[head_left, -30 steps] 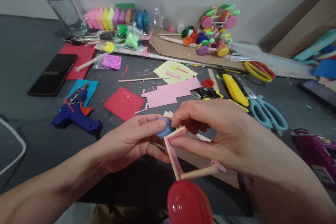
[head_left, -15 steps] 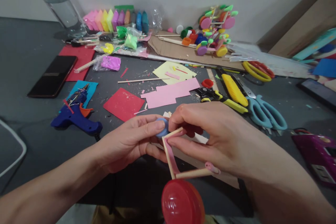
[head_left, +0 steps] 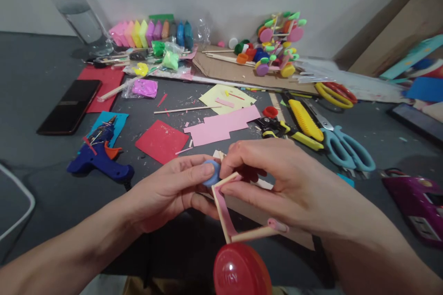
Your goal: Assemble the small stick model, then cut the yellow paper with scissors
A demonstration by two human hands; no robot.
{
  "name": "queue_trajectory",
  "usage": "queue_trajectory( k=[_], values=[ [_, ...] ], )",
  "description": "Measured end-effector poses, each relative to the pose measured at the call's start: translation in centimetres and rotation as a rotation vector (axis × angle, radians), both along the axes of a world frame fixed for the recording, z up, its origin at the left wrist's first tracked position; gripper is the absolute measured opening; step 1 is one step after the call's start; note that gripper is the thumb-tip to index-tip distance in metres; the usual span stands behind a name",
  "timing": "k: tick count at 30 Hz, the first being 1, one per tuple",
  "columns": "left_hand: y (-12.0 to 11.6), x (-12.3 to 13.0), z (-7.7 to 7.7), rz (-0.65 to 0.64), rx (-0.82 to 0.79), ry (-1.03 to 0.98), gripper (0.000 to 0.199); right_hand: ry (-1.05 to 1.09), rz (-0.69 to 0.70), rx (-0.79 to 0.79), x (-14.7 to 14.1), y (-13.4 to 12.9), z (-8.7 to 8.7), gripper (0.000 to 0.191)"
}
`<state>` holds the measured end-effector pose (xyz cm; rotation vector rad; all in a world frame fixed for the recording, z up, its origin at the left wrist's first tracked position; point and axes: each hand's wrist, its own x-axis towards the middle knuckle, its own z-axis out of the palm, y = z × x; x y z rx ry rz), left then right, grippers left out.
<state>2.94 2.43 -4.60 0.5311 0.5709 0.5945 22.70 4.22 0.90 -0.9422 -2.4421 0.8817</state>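
My left hand [head_left: 180, 184] pinches a blue bottle cap [head_left: 212, 173] between thumb and fingers. Closed on a small frame of wooden sticks [head_left: 221, 216] is my right hand [head_left: 273, 184], its thumb and fingertips at the frame's upper corner. Pink paper lines the sticks, and a rolled pink paper tube [head_left: 278, 226] sits at the end of the lower stick. A red bottle cap [head_left: 240, 269] is at the frame's near corner. The blue cap lies against the upper corner; whether it is joined there is hidden by my fingers.
A blue glue gun [head_left: 104, 156] lies left, near a phone [head_left: 69, 106]. Pink paper [head_left: 221, 124] and red paper [head_left: 161, 142] lie ahead. Pliers [head_left: 277, 126], a yellow cutter [head_left: 304, 120] and blue-handled scissors [head_left: 349, 150] are at right. Colourful cap-wheeled models [head_left: 277, 46] stand at the back.
The view has tilted slightly, so the table things sit a little lower. Both hands keep their holds; the blue cap is turned slightly and shows more of its face.
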Motion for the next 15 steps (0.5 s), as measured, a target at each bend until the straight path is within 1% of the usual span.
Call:
queue_trajectory(
  k=[4,10,15],
  values=[
    [0.02,0.01,-0.04,0.002,0.014,0.000,0.021,0.010,-0.011,-0.003,-0.04,0.05,-0.07,0.012],
    [0.03,0.07,0.09,0.012,0.011,-0.022,0.023,0.094,0.012,-0.111,0.29,0.27,-0.25,0.006],
    [-0.04,-0.04,0.00,0.004,0.025,0.005,0.023,0.094,0.015,-0.092,0.41,0.33,-0.33,0.010]
  ],
)
